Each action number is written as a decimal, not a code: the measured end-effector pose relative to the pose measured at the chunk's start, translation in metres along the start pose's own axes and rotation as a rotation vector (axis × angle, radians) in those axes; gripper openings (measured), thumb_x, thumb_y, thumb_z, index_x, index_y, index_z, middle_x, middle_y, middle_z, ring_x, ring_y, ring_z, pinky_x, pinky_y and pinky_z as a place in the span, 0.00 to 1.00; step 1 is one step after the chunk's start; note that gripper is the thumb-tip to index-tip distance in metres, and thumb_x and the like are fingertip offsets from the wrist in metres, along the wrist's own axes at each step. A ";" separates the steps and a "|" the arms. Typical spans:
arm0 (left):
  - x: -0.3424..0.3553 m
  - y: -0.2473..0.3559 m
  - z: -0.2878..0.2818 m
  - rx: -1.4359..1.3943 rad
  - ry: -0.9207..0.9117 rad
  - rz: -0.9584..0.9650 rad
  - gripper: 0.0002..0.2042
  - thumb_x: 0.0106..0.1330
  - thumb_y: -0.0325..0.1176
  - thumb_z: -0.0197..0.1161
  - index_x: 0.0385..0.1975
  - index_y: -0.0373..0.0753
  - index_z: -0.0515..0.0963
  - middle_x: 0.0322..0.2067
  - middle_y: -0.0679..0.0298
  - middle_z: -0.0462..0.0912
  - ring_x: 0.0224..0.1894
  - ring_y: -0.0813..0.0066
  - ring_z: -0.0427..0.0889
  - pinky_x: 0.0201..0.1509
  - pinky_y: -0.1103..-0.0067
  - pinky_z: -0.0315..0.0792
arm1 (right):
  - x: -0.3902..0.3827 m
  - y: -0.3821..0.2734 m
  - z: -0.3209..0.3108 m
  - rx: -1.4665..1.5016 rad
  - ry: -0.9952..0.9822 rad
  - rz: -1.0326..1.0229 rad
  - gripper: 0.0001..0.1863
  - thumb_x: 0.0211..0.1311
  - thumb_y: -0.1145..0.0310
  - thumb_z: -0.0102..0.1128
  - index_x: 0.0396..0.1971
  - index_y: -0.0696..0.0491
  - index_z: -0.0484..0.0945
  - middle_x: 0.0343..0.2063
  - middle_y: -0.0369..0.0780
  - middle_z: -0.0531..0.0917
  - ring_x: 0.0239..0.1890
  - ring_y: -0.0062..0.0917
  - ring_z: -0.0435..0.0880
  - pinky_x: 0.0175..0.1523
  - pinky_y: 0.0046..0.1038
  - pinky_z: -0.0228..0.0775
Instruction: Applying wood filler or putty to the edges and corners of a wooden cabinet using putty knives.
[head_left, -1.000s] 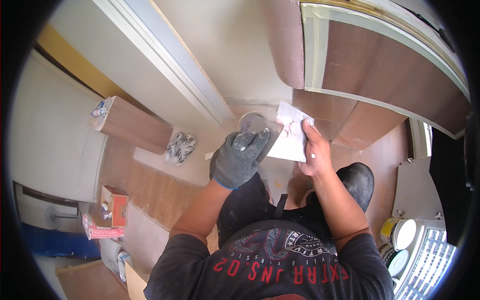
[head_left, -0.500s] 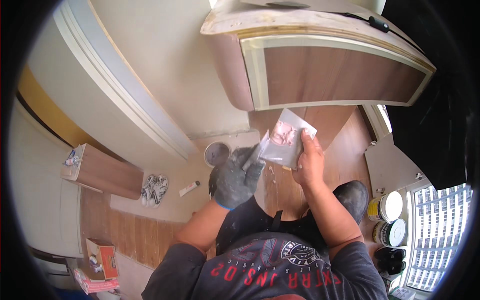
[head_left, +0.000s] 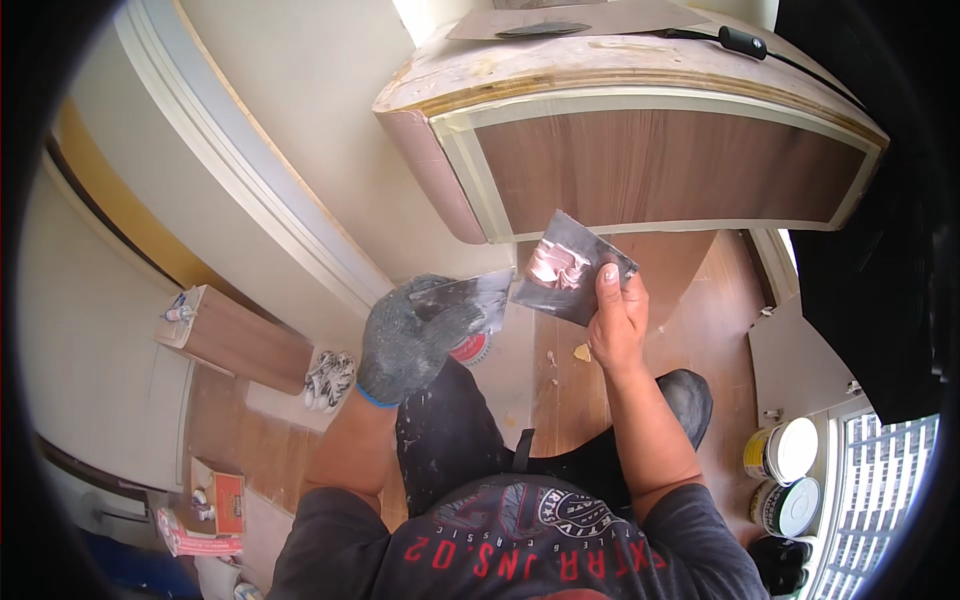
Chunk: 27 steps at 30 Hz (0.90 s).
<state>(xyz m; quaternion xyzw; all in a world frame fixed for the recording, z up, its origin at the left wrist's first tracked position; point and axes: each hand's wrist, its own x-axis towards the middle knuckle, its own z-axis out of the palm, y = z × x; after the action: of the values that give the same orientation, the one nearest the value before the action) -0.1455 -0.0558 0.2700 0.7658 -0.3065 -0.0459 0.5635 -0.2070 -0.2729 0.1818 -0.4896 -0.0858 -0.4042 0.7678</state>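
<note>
My left hand (head_left: 410,335), in a grey glove, is closed on a metal scraper (head_left: 470,300) with grey-white smears on its blade, held level left of centre. My bare right hand (head_left: 618,320) grips a square metal plate (head_left: 535,296) by its right corner, thumb on top. A glossy lump of pale pink paste (head_left: 558,262) sits on the plate. The scraper and plate are close, with a narrow gap between them. Below the scraper, partly hidden by it and my left hand, a round red-and-grey tin (head_left: 470,352) stands on the floor.
A curved wood-veneer cabinet (head_left: 660,170) edged with masking tape is ahead, a cable on top. Left are a narrow wooden unit (head_left: 240,342), patterned shoes (head_left: 328,380), a door frame and a box (head_left: 228,498). Right are buckets (head_left: 785,450), a grey panel and a window (head_left: 880,500).
My left hand has moved left and tipped the scraper away from the plate. My right hand still holds the plate. The view has shifted, showing more of the cabinet's top.
</note>
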 end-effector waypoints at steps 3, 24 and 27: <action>0.006 0.023 0.015 0.159 -0.043 0.078 0.10 0.61 0.23 0.68 0.41 0.30 0.81 0.35 0.59 0.85 0.37 0.75 0.83 0.44 0.77 0.77 | 0.002 -0.004 -0.005 0.068 0.008 -0.036 0.20 0.76 0.58 0.49 0.49 0.62 0.77 0.42 0.37 0.82 0.43 0.17 0.76 0.51 0.23 0.68; 0.186 0.230 0.100 1.248 -0.291 0.688 0.21 0.57 0.44 0.68 0.47 0.38 0.82 0.38 0.55 0.87 0.39 0.60 0.86 0.47 0.70 0.77 | 0.013 0.029 -0.020 -0.194 -0.249 0.243 0.20 0.74 0.56 0.51 0.41 0.60 0.79 0.31 0.43 0.85 0.34 0.25 0.81 0.44 0.30 0.74; 0.200 0.229 0.110 1.225 -0.336 0.814 0.22 0.56 0.44 0.69 0.47 0.38 0.82 0.38 0.55 0.87 0.38 0.61 0.86 0.48 0.71 0.78 | 0.016 0.031 -0.021 -0.147 -0.247 0.254 0.20 0.74 0.56 0.51 0.42 0.60 0.80 0.31 0.43 0.85 0.35 0.25 0.81 0.45 0.29 0.74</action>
<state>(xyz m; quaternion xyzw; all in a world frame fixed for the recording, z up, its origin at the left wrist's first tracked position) -0.1254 -0.2927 0.4892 0.7512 -0.6176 0.2285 -0.0449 -0.1803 -0.2926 0.1584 -0.5972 -0.0871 -0.2459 0.7585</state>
